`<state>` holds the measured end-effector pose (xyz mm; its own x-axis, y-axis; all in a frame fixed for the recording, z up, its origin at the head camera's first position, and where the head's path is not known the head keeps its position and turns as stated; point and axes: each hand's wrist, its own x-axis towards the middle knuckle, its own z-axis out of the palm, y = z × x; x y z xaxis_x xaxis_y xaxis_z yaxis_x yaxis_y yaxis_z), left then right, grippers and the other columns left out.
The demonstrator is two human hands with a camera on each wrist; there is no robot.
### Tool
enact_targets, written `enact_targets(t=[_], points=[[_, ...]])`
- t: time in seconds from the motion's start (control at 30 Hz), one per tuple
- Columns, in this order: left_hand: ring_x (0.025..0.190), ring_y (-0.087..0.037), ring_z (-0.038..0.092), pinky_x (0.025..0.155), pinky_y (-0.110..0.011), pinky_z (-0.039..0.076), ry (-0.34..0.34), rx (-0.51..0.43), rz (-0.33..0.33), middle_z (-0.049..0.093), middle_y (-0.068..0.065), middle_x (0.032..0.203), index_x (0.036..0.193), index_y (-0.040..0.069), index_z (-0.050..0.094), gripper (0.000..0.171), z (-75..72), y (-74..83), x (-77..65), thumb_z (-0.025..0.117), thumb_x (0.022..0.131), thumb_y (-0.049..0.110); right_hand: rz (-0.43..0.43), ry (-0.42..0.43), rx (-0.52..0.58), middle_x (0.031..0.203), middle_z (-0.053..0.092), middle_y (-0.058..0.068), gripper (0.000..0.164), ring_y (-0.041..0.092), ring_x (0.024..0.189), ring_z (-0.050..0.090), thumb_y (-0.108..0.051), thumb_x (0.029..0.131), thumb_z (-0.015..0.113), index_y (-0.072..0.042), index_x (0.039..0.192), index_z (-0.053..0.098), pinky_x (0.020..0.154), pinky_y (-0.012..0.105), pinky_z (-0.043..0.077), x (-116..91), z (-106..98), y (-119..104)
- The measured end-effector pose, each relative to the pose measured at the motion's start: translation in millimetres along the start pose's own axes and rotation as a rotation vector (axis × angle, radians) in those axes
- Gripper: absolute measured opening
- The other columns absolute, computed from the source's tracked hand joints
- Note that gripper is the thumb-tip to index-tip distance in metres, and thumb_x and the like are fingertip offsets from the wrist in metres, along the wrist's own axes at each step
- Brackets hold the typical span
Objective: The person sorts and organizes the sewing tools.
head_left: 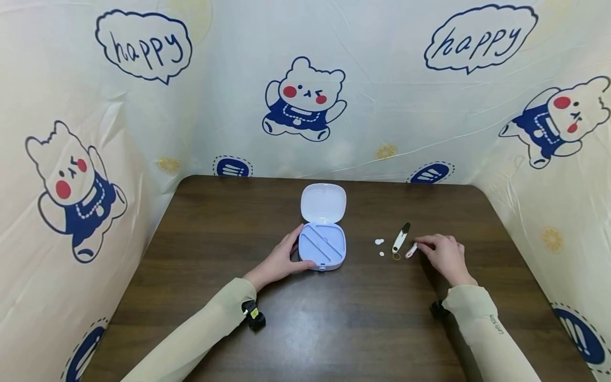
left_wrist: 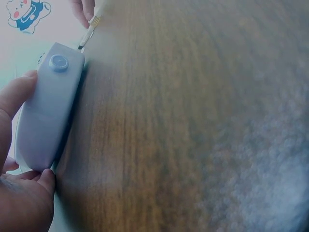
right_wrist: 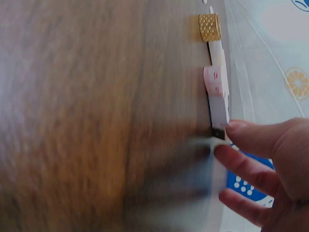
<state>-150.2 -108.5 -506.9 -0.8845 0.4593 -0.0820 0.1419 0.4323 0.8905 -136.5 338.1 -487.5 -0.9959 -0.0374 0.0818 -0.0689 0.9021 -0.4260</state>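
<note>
A light blue lidded box [head_left: 322, 245] stands on the table with its pale lid [head_left: 323, 202] raised at the back and diagonal dividers inside. My left hand [head_left: 281, 256] grips its left side, thumb along the front edge near the round catch [left_wrist: 59, 63]. To the right, my right hand [head_left: 446, 257] is at one end of a small folded tape measure [right_wrist: 215, 87], white and pink with printed marks. The thumb touches the tape's dark end, while the index fingertip sits just below it. Beside the tape lie thread snips [head_left: 400, 237] with a dark tip and a gold thimble [right_wrist: 209, 27].
Several small white buttons [head_left: 379, 242] lie between the box and the snips. The brown wooden table [head_left: 229, 212] has rounded back corners. Behind and along both sides hangs a printed curtain [head_left: 382, 106] with cartoon bears.
</note>
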Motion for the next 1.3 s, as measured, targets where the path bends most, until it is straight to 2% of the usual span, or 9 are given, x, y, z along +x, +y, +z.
enact_targets(t=[0.13,0.27,0.53,1.0,1.3], points=[[0.155,-0.028,0.028,0.123,-0.042,0.033,0.004,0.011,0.011,0.023,-0.017,0.170,0.168,0.009,0.014,0.109,-0.1,-2.5,1.1,0.086,0.089,0.030,0.009,-0.031,0.013,0.121,0.072,0.024,0.020,0.051,0.114,0.055,-0.015,0.097,0.074,-0.008,0.115,0.080,0.095,0.076,0.031,1.6,-2.0,1.6],[0.154,-0.029,0.030,0.123,-0.043,0.034,0.007,0.021,0.021,0.023,-0.018,0.169,0.168,0.008,0.014,0.109,0.3,-4.9,1.6,0.086,0.089,0.031,0.016,-0.026,0.021,0.117,0.074,0.022,0.017,0.049,0.109,0.057,-0.016,0.096,0.077,-0.008,0.111,0.079,0.092,0.073,0.033,2.0,-0.5,3.7],[0.154,-0.028,0.030,0.122,-0.041,0.034,0.000,0.014,0.006,0.022,-0.017,0.170,0.168,0.008,0.014,0.109,1.8,-5.3,0.4,0.086,0.089,0.029,-0.017,-0.066,0.008,0.119,0.072,0.022,0.024,0.048,0.109,0.056,-0.012,0.094,0.077,-0.008,0.118,0.079,0.094,0.072,0.033,1.5,2.5,6.1],[0.155,-0.027,0.029,0.123,-0.042,0.033,0.004,0.015,0.019,0.022,-0.017,0.170,0.168,0.008,0.014,0.109,0.5,-6.8,2.1,0.086,0.089,0.031,-0.063,-0.043,0.002,0.114,0.075,0.019,0.014,0.048,0.111,0.059,-0.010,0.093,0.078,-0.010,0.106,0.082,0.092,0.070,0.035,-0.4,-3.6,6.6],[0.155,-0.028,0.028,0.122,-0.043,0.034,-0.009,0.013,0.011,0.022,-0.017,0.170,0.168,0.008,0.014,0.115,-0.5,-4.4,1.6,0.089,0.085,0.033,-0.097,-0.016,0.025,0.106,0.077,0.017,0.011,0.045,0.115,0.053,-0.011,0.092,0.080,-0.010,0.103,0.083,0.096,0.069,0.033,-2.9,-1.6,12.6]])
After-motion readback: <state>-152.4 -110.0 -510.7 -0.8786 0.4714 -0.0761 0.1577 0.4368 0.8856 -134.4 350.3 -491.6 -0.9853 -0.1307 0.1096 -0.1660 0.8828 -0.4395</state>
